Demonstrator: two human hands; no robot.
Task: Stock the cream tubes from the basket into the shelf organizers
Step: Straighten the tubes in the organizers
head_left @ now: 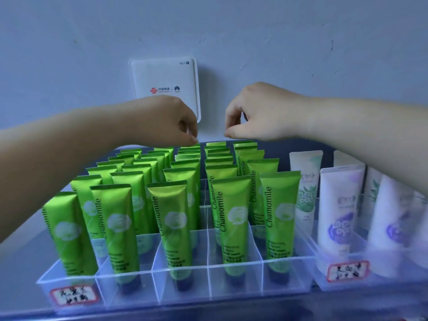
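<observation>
Several green Chamomile cream tubes (231,216) stand upright, caps down, in rows inside a clear divided organizer (180,269) on the shelf. My left hand (166,121) reaches over the back rows with its fingers curled, and the fingertips pinch the top edge of the rearmost green tube (191,146) in the middle column. My right hand (261,112) hovers just above the back rows to the right, thumb and forefinger curled together with nothing visible between them. The basket is out of view.
A second clear organizer (324,286) on the right holds white tubes (335,205) with purple and green prints. Red-framed paper labels (73,295) are stuck on the organizer fronts. A white WiFi box (164,89) hangs on the wall close behind the shelf.
</observation>
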